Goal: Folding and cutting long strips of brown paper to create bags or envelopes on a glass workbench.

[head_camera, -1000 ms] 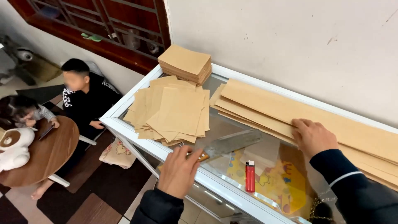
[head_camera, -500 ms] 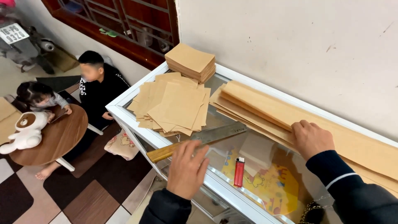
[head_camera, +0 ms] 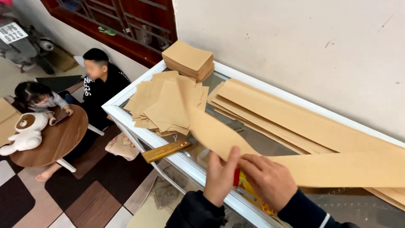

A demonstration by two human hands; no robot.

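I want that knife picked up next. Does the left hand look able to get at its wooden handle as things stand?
Probably yes. The wooden handle juts over the near edge of the glass case, uncovered and close to the left hand. But that hand is pinching the long brown paper strip and would need to let go.

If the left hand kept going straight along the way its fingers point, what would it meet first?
The left hand points up and away, along the long brown paper strip it holds. Past that strip, the first thing in line looks like the fanned pile of cut paper pieces, though depth is hard to judge.
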